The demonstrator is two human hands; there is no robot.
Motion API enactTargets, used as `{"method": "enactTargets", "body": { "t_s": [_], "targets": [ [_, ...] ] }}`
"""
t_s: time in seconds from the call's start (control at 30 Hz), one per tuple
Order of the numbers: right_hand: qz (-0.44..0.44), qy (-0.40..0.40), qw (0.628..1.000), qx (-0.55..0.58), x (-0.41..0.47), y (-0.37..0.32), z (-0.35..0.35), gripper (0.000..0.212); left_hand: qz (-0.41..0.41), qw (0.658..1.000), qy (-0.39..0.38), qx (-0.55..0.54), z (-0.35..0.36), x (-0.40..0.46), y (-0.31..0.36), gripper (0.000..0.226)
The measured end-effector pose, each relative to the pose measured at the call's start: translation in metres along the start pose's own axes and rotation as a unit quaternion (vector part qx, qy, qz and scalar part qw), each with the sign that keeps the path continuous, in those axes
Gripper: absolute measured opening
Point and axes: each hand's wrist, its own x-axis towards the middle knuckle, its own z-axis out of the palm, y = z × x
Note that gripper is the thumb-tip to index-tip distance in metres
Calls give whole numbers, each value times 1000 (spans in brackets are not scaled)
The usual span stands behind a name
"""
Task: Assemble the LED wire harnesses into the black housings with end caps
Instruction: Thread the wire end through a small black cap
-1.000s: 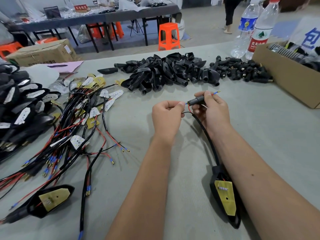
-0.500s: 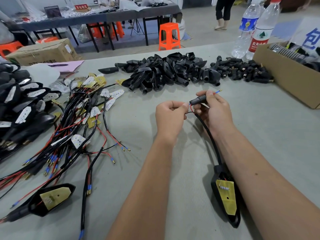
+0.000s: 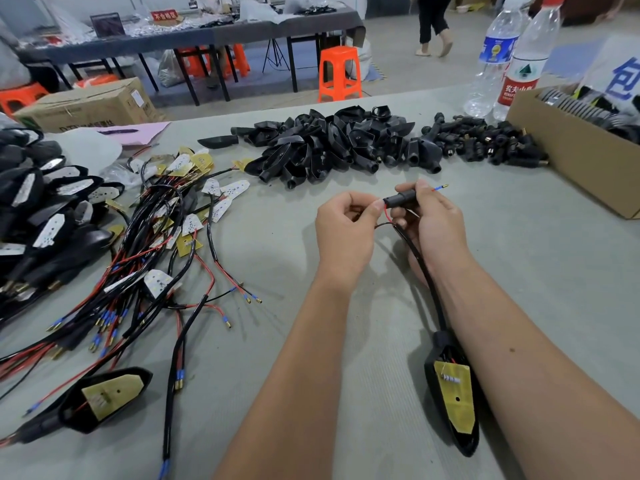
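Fingers of the right hand (image 3: 433,223) pinch a small black end cap (image 3: 401,199) with a blue-tipped wire (image 3: 439,188) poking out past it, and the left hand (image 3: 344,226) curls tight and pinches the red wire (image 3: 385,213) at the cap's other end, above the middle of the table (image 3: 519,258). A black cable (image 3: 427,275) runs from the cap back to a black housing (image 3: 453,393) lying near the table's front edge under the right arm. Loose wire harnesses (image 3: 145,258) lie toward the left edge, and a pile of black housings (image 3: 332,143) sits by the far edge next to a cardboard box (image 3: 571,161).
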Motion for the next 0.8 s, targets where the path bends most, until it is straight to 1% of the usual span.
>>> {"method": "enactTargets", "body": {
  "t_s": [0.1, 0.23, 0.3, 0.37, 0.43, 0.6, 0.67, 0.73, 0.8],
  "targets": [
    [-2, -9, 1000, -6, -1, 0, 0, 33, -29, 999, 6, -30, -3, 1, -2, 13],
    [0, 12, 1000, -14, -1, -2, -2, 34, -84, 994, -34, -53, -6, 2, -1, 20],
    [-4, 25, 1000, -7, 0, -2, -1, 33, -119, 990, -7, -70, -6, 4, -2, 17],
    [-10, 30, 1000, 0, 0, -1, 0, 33, -147, 984, 44, -91, -7, 5, -3, 12],
    [-14, 29, 999, 2, -1, -1, 1, 32, -154, 982, 66, -87, -9, 5, -4, 12],
    [-23, 31, 999, 1, 0, -2, -1, 30, -118, 992, 31, -41, -9, 3, -3, 10],
    [-30, 41, 999, -15, 1, -2, -2, 30, -94, 995, 20, -21, -9, 3, -2, 10],
    [-36, 48, 998, -31, 2, -2, -2, 31, -59, 998, 10, 22, -10, 3, -1, 11],
    [-31, 46, 998, -30, 2, -2, -3, 32, -11, 995, 3, 99, -12, 4, -1, 13]
  ]
}}
